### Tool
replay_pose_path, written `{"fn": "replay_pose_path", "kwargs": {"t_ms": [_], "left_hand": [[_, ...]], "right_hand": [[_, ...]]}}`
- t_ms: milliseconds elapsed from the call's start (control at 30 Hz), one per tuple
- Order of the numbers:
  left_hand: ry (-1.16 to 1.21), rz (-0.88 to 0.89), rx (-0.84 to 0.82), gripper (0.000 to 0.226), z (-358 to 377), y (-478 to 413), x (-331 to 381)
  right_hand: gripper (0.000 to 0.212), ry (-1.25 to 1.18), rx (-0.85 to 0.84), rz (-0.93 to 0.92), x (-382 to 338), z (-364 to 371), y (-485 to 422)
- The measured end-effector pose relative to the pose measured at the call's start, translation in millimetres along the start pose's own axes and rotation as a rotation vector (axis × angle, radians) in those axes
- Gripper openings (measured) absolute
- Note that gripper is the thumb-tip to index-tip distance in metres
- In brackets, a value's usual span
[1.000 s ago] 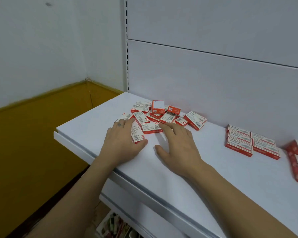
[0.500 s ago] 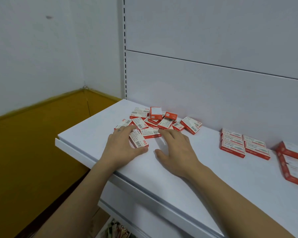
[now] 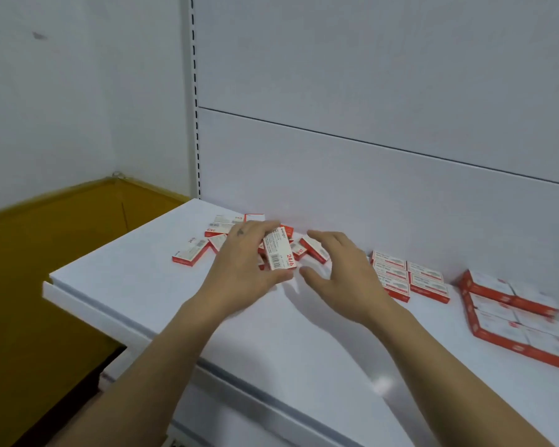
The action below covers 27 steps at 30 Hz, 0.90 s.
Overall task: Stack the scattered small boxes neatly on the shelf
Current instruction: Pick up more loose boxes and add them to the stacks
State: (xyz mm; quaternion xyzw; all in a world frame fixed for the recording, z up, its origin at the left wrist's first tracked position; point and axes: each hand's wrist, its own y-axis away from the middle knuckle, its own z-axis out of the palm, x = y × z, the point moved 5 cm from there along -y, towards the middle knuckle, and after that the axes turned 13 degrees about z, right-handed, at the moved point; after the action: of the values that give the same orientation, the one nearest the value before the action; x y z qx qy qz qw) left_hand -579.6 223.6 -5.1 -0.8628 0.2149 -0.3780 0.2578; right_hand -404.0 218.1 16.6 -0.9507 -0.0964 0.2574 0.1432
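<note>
**Walls, Upright and Panels in the Background**

At left, a white wall point(image 3: 62, 108), plain but for a small dark smudge point(image 3: 38, 35) high up. Joined to a second white stretch at an inside corner point(image 3: 116, 173). Below both, a mustard-yellow surface point(image 3: 46, 269), edged with a slightly lighter band and crossed by one thin dark line near the corner. Further right, a white upright point(image 3: 192, 91) running from the top edge downward, punched with a single column of short dark slots. Just beside it, pale grey backing: an upper panel point(image 3: 368, 59) and a lower panel point(image 3: 352, 188), parted by a thin dark seam point(image 3: 368, 144) slanting down toward the right. At the bottom left, a dark strip point(image 3: 55, 417), too dim to make out.
</note>
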Motion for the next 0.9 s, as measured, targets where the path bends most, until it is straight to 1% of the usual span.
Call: {"fn": "replay_pose_path", "kwargs": {"t_ms": [167,267,500,633,733,833,900], "left_hand": [[0.147,0.111,-0.128,0.081,60,-18,43],[0.207,0.181,-0.197,0.082,93,-28,70],[0.313,0.32,-0.294,0.08,154,-60,133],[0.358,0.327,-0.288,0.078,178,-65,151],[0.385,0.265,-0.23,0.078,185,-57,148],[0.35,0.265,-0.227,0.077,185,-46,140],[0.338,0.27,-0.237,0.075,180,-42,134]], "right_hand": [[0.054,-0.056,-0.035,0.152,51,-32,22],[0.05,-0.136,-0.032,0.261,81,-54,32],[0.038,-0.435,0.064,0.526,141,-105,49],[0.037,-0.537,0.13,0.624,165,-122,50],[0.037,-0.553,0.072,0.654,173,-122,46],[0.034,-0.57,-0.024,0.634,173,-111,43],[0.031,-0.606,-0.043,0.617,172,-101,44]]}}
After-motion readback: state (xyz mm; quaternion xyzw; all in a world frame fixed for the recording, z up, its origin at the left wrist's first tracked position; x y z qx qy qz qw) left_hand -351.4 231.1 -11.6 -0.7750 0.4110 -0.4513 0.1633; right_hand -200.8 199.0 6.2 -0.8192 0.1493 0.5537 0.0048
